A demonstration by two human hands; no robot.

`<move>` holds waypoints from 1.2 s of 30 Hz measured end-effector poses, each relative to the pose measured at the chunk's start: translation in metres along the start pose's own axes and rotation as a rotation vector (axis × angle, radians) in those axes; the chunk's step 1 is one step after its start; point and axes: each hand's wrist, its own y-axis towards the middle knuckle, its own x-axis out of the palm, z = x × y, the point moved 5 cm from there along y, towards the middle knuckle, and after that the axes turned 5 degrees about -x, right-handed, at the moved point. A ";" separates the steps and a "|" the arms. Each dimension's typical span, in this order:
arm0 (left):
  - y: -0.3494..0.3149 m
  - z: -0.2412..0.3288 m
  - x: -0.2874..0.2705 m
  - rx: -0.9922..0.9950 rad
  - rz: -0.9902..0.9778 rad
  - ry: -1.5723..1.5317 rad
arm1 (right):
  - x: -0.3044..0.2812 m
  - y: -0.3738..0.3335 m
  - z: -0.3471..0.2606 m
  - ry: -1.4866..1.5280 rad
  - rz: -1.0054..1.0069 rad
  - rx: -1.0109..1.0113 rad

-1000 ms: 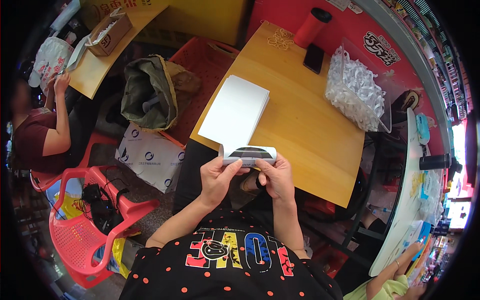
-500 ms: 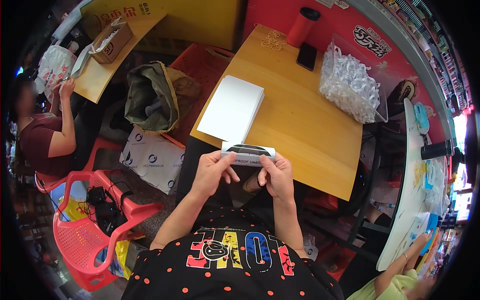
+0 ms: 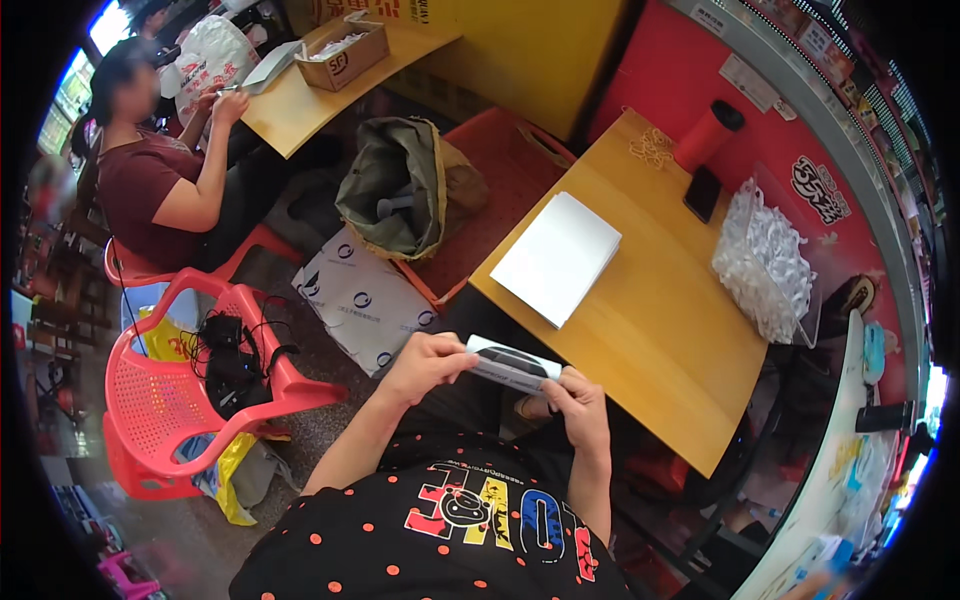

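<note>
A curled white paper sheet [image 3: 514, 366] with a dark arched picture and printing is stretched between my two hands, just off the near edge of the wooden table [image 3: 655, 385]. My left hand [image 3: 430, 364] pinches its left end between thumb and fingers. At the other end, my right hand [image 3: 582, 408] grips the paper with the thumb on top. The sheet slants down to the right. Beyond it on the table lies a stack of white sheets [image 3: 556, 256], touched by neither hand.
On the table are a clear bin of white strips [image 3: 762, 265], a black phone [image 3: 703, 194], a red tumbler [image 3: 708, 137] and rubber bands [image 3: 652, 148]. Left stand an open sack [image 3: 390, 185], a red crate [image 3: 512, 165] and a pink-red chair [image 3: 165, 385]. A seated person [image 3: 165, 190] works at another table.
The view has swung, so the surroundings sit farther right. The curled sheet has gone from level to slanting, its right end lower. Both hands still hold it.
</note>
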 end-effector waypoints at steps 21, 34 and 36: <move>0.175 0.005 -0.199 0.337 0.787 0.898 | 0.002 0.033 -0.054 -0.735 0.287 -0.342; 0.027 -0.064 -0.074 -0.041 0.423 0.070 | 0.005 0.066 -0.043 -1.161 0.159 -0.781; 0.021 -0.051 -0.051 -0.126 0.270 -0.048 | 0.005 0.065 -0.046 -1.121 0.197 -0.813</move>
